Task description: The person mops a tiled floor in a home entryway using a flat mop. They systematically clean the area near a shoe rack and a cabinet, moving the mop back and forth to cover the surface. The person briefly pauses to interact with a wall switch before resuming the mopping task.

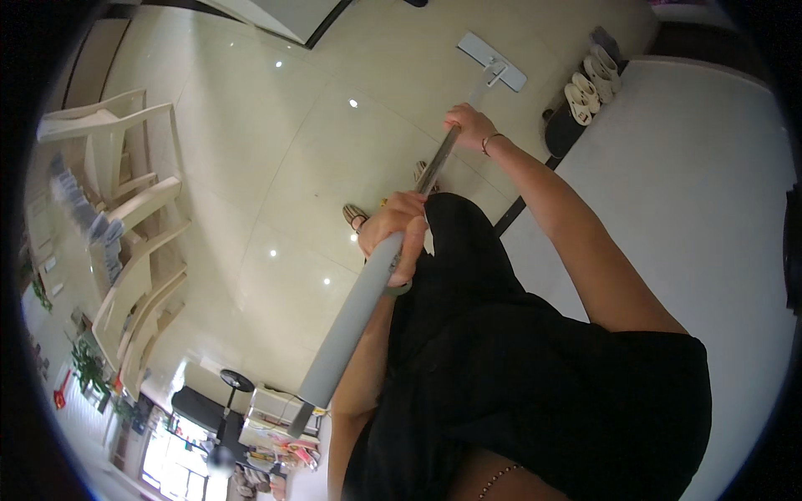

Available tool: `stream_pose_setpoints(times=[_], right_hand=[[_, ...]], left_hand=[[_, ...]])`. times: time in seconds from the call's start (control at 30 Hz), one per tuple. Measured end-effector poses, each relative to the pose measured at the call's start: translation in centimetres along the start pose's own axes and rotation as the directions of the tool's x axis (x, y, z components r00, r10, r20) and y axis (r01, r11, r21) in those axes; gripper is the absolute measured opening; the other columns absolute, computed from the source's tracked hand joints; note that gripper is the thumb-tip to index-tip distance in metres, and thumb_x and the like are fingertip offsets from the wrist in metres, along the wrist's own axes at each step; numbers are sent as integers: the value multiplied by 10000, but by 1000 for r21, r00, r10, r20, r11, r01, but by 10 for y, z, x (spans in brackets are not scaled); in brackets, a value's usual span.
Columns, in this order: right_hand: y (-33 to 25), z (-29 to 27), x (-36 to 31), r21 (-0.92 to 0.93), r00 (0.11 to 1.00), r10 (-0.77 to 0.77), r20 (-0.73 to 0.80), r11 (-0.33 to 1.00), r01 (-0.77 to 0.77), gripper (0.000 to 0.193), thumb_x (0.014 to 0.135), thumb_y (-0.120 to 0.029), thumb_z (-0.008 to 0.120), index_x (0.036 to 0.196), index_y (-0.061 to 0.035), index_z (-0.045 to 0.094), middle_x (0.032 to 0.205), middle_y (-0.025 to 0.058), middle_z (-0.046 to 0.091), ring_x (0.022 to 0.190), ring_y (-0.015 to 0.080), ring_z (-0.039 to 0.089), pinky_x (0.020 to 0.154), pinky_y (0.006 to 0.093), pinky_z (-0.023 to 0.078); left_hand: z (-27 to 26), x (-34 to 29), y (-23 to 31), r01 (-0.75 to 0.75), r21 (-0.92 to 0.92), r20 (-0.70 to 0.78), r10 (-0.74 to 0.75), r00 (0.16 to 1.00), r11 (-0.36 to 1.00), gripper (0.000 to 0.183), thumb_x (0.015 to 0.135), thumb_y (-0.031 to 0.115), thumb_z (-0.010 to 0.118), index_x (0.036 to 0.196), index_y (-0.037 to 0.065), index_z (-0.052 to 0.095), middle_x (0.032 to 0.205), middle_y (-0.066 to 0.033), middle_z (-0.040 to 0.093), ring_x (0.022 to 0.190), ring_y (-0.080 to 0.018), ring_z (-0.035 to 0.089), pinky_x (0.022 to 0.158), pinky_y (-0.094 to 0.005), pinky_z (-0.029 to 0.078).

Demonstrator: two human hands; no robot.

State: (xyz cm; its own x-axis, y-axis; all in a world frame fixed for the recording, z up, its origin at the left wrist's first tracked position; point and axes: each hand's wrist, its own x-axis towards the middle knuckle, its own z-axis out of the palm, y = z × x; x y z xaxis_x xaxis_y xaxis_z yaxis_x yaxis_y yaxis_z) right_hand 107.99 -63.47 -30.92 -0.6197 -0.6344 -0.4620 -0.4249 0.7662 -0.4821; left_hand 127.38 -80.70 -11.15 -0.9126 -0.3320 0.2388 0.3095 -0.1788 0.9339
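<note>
I log left hand point(394, 227) and right hand point(470, 127) both wrapped round the mop point(438, 164); mopping looks underway, floor point(284, 184) covered or remaining: cannot tell.

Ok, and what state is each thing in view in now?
Glossy cream tiled floor: reflecting light spots
Long silver metal pole with grey cylindrical grip: slanted, held
Left hand: closed around the grip's lower end
Right hand: closed around the pole, farther down
White rectangular flat mop head: resting on the floor
Brown striped sandals: worn
Cream clogs: unworn, side by side
Cream chairs with curved backs: standing upright
</note>
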Motion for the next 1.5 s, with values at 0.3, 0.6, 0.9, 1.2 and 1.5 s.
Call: stream_pose_setpoints(times=[0.3,0.6,0.9,1.2,1.5], right_hand=[[-59,88,-82,174,979,-50,-198,981,86,62,761,-182,600,710,-148,592,803,27,580,928,276,555,728,408,493],[-291,178,-92,367,970,-76,-230,917,159,30,734,-152,613,708,-137,616,785,29,597,888,270,571,720,405,500],[-436,216,-95,537,952,-291,-95,790,296,123,859,-223,595,807,-123,643,861,60,616,964,250,559,755,424,488],[-376,144,-116,396,913,-355,202,882,256,139,860,-230,560,888,-159,676,937,58,662,1033,245,597,778,439,488],[-206,113,-166,275,989,-126,76,956,101,120,809,-225,586,869,-161,668,917,38,646,1013,240,589,805,423,504]], left_hand=[[-43,-56,69,101,22,126,-103,987,995,117,758,-103,590,736,9,562,686,-110,567,628,-255,554,766,-474,509],[-193,-110,218,229,243,48,-248,968,943,130,791,-33,546,694,35,492,621,-95,523,587,-212,511,745,-476,517],[-226,-135,322,241,504,-20,-267,963,829,289,894,193,566,651,82,455,556,-39,432,557,-167,446,696,-408,443],[-162,-134,280,52,401,-54,-34,998,914,372,888,305,644,644,117,434,492,-2,372,461,-138,346,523,-328,377],[-56,-151,181,-11,161,-116,30,993,987,335,897,226,604,639,86,443,514,-28,436,477,-162,409,528,-362,439]])
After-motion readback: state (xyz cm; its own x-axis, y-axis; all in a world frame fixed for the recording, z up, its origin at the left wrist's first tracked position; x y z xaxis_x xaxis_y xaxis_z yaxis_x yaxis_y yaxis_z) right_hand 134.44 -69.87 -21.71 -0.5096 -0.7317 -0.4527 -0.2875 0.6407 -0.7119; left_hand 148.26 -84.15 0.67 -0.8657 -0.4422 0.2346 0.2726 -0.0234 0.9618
